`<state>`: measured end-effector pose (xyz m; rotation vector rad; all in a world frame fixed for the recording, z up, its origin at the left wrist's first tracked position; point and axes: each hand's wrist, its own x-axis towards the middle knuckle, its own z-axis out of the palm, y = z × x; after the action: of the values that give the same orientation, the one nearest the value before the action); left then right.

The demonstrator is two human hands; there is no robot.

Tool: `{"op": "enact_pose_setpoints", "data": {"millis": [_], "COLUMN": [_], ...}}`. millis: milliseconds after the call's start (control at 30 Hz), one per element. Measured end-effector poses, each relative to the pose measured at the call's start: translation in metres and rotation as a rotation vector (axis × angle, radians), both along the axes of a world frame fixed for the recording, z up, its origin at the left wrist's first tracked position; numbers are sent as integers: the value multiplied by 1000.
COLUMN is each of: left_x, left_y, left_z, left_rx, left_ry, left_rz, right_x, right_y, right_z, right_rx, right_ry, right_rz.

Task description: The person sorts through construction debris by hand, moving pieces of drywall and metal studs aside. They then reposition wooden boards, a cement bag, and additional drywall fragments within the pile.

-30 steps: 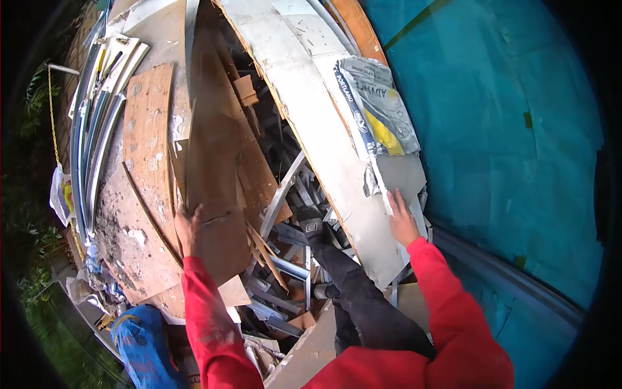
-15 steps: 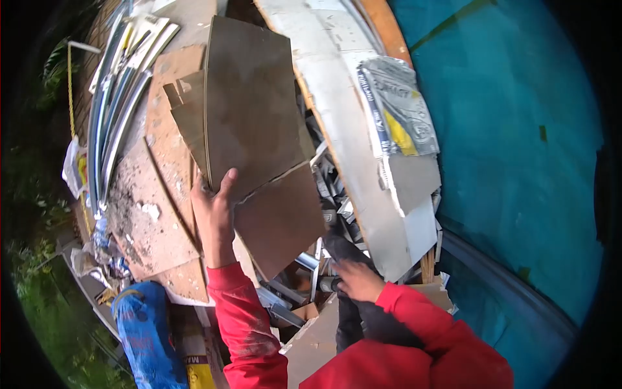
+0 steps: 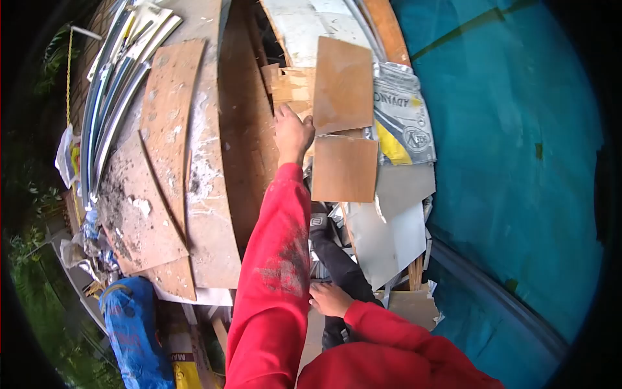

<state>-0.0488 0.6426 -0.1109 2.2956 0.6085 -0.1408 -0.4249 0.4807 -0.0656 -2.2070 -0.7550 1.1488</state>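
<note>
Ahead of me, my left hand point(image 3: 293, 135) reaches out with its fingers curled at the left edge of a broken brown board point(image 3: 343, 84). Pale torn layers point(image 3: 293, 87) of wood show beside the fingers. A second squarish brown piece point(image 3: 345, 170) lies directly below the first, a break line between them. Both overlap the long white panel point(image 3: 324, 26) and come right up to a grey printed bag point(image 3: 405, 117). My right hand point(image 3: 330, 300) holds nothing and hovers low by my dark trouser leg point(image 3: 343, 262), fingers loosely bent and apart.
Debris-covered boards point(image 3: 165, 129) are stacked at left, beside bundled metal strips point(image 3: 116, 97). Lower left lies a blue sack point(image 3: 136, 330). A white sheet point(image 3: 389, 240) lies right of my leg. A teal tarp point(image 3: 505, 149) runs along the right side.
My left hand has moved right and slightly away with the broken boards, uncovering a dark brown board and a gap behind. My right hand has dropped lower and a little left.
</note>
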Motion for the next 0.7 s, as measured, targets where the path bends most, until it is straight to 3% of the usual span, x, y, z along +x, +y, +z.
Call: {"op": "enact_pose_setpoints", "data": {"millis": [100,200,333,500,567,667,700], "left_x": [-39,-103,-191,-306,-342,-391,-401], "left_y": [23,44,74,141,170,216,234], "left_z": [-12,-50,-45,-54,-47,-57,-61], "left_rx": [-108,-44,121,425,572,756,566], "left_ry": [27,-163,-301,-205,-125,7,-40], "left_rz": [63,233,525,973,1066,1035,1143], "right_x": [1,8,22,21,22,20,21], "right_y": [4,9,21,28,32,33,34], "right_z": [-11,-9,-4,-2,-1,-5,-5], "right_rx": [29,-88,-230,-287,-307,-293,-292], "right_ry": [76,91,154,185,180,175,173], "right_rz": [-56,41,158,220,242,239,253]}}
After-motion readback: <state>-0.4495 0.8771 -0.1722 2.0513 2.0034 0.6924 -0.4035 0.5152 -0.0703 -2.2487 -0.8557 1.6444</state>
